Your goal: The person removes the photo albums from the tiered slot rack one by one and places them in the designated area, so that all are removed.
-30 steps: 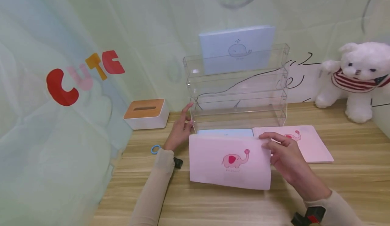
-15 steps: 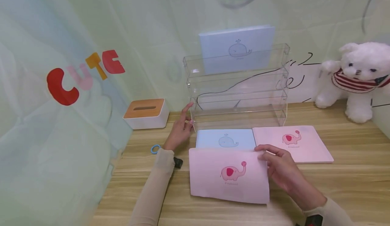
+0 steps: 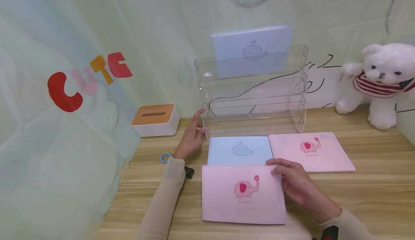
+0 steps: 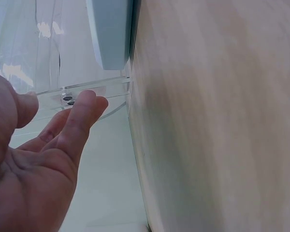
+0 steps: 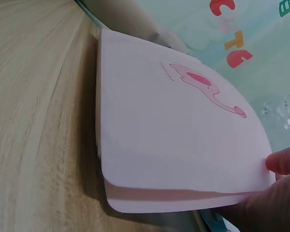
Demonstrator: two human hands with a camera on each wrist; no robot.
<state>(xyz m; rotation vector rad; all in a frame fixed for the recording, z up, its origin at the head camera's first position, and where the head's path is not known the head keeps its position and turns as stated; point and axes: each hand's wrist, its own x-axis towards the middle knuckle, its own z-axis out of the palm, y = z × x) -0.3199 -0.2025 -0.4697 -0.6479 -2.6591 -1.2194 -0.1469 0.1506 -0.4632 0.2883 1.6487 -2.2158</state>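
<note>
Right hand (image 3: 293, 179): my thumb and fingers pinch the upper right corner of the front elephant booklet (image 3: 243, 195).
Front elephant booklet: pink, picture up, low at the table (image 3: 376, 200), just before the whale booklet (image 3: 239, 150); I cannot tell whether it lies fully flat.
Left hand (image 3: 190, 139): my fingers, loosely extended, touch the left side of the clear rack (image 3: 254, 117).
Rack's top tier: an upright blue booklet (image 3: 254, 44).
Beside the whale: another elephant booklet (image 3: 308, 155).
</note>
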